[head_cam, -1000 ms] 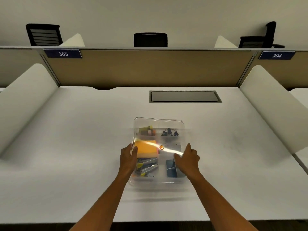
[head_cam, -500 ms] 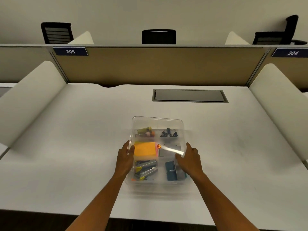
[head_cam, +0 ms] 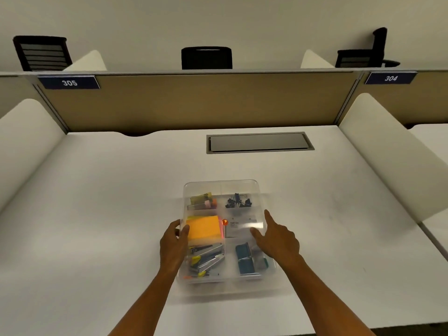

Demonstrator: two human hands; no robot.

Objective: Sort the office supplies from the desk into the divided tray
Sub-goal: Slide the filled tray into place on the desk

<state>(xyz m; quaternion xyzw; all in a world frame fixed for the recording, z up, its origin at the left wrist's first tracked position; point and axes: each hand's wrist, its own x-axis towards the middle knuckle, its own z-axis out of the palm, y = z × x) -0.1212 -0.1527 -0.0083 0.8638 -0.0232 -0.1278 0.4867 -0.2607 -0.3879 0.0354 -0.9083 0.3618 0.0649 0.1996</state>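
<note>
On the white desk (head_cam: pixel 97 214), near the front edge, sits the clear divided tray (head_cam: pixel 221 184), already loaded. Far-left compartment: small coloured bits, look like flags or erasers (head_cam: pixel 202 202). Far-right: black binder clips (head_cam: pixel 237 202). Middle-left: orange sticky notes (head_cam: pixel 204 230). Middle-right: a pale card or label, print too blurred to read. Near-left: staplers or staple removers (head_cam: pixel 206 259), hard to tell which. Near-right: blue-teal items (head_cam: pixel 244 259), type unclear.

Left hand (head_cam: pixel 173 246) grips the tray's left wall, thumb hooked over the rim, fingers outside. Right hand (head_cam: pixel 277 238) has fingers loosely extended, index pointing forward, resting at the right rim; holds nothing as far as visible.

No loose supplies show on the desk surface. Judgement: sorting looks done or nearly so; what remains is likely just squaring or positioning the tray. Tray edges blurred.
</note>
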